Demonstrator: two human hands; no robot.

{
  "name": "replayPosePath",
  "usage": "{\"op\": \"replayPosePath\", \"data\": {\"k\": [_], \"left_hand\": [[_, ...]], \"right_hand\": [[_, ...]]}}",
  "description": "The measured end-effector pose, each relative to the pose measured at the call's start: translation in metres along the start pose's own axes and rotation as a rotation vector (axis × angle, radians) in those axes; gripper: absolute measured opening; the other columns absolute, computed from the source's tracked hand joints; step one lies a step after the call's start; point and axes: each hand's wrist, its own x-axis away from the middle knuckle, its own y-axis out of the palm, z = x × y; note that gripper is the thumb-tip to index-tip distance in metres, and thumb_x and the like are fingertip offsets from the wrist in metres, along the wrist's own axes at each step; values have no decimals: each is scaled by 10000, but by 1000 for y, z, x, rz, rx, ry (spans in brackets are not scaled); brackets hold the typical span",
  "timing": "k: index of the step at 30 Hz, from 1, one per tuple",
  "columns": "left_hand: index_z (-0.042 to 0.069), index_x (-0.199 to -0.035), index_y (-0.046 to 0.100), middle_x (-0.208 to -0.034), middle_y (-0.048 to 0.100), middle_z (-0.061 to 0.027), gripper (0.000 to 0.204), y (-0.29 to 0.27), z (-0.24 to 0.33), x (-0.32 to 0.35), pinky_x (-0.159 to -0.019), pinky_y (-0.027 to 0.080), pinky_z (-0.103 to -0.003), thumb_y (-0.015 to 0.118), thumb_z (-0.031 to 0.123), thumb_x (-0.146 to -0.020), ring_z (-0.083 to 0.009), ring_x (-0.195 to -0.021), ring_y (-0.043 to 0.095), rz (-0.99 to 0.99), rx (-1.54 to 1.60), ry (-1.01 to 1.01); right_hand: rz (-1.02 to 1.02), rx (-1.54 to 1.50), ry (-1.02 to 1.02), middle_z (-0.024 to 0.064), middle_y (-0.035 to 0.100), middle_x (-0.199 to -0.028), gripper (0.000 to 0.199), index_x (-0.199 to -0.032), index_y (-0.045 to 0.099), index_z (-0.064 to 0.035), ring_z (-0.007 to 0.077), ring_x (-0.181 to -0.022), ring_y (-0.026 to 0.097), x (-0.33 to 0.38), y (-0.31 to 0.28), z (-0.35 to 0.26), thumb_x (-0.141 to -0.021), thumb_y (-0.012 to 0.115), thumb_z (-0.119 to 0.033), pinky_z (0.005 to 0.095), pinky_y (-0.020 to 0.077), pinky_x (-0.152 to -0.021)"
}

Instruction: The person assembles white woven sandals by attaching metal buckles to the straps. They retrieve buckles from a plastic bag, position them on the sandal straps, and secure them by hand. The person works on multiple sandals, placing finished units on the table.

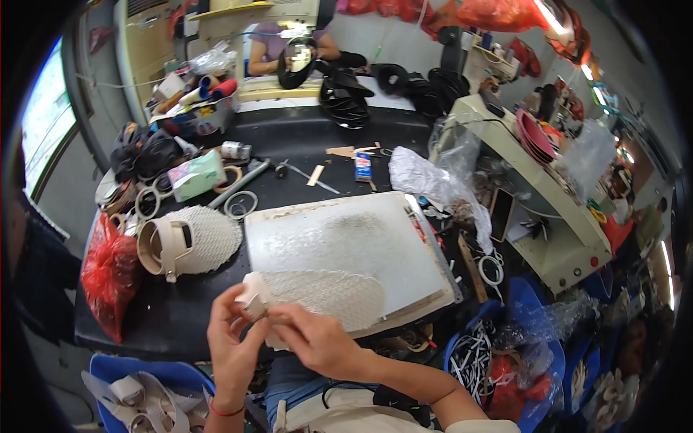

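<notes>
A cream woven, rounded piece (336,294) lies flat over the near edge of the pale board (317,231). Its smooth cream band end (254,294) is raised between my hands. My left hand (234,325) pinches that end from the left, with thumb and fingers bent around it. Close beside it, the fingers of my right hand (314,339) press together at the band's lower edge. To the left stands a similar cream woven shape (206,238), rounded like a cap, with a band and a cut-out opening.
A red plastic bag (108,270) sits at the table's left end. Tape rolls and a green packet (196,175) lie behind. A cream sewing machine (534,209) stands at right. Blue bins (534,303) flank the table. Beyond black caps (346,97), another person (328,47) sits.
</notes>
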Motion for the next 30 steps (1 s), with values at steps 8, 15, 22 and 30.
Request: {"op": "replayPosePath", "data": {"k": [8, 15, 22, 30], "left_hand": [[40, -1004, 654, -952, 544, -112, 308, 25, -20, -5, -724, 479, -302, 646, -86, -723, -213, -825, 582, 6, -346, 410], [26, -981, 669, -952, 578, -95, 295, 31, -27, -11, -669, 496, -277, 689, -83, -708, -205, -767, 601, 116, -304, 630], [27, -963, 657, -942, 581, -90, 275, 39, -26, -9, -652, 499, -282, 678, -94, -718, -203, -789, 606, 218, -428, 745], [0, -874, 618, -941, 571, -96, 186, 31, -18, -7, -663, 478, -306, 680, -73, -714, -236, -805, 577, 16, -391, 718]], "right_hand": [[87, -87, -193, 56, 622, -811, 142, -1011, 618, -46, 119, -648, 580, -11, -19, 10, -869, 616, -47, 246, 454, -536], [-58, -683, 263, 87, 626, -827, 89, -988, 559, -34, 127, -673, 607, -4, -36, 7, -915, 551, -84, 208, 428, -482], [48, -867, 362, 105, 653, -842, 205, -1030, 495, -14, 130, -712, 637, -9, -30, 7, -886, 613, -99, 240, 503, -554], [58, -615, 281, 43, 594, -665, 177, -873, 485, -44, 82, -571, 579, -17, -30, 16, -861, 653, -100, 219, 478, -483]]}}
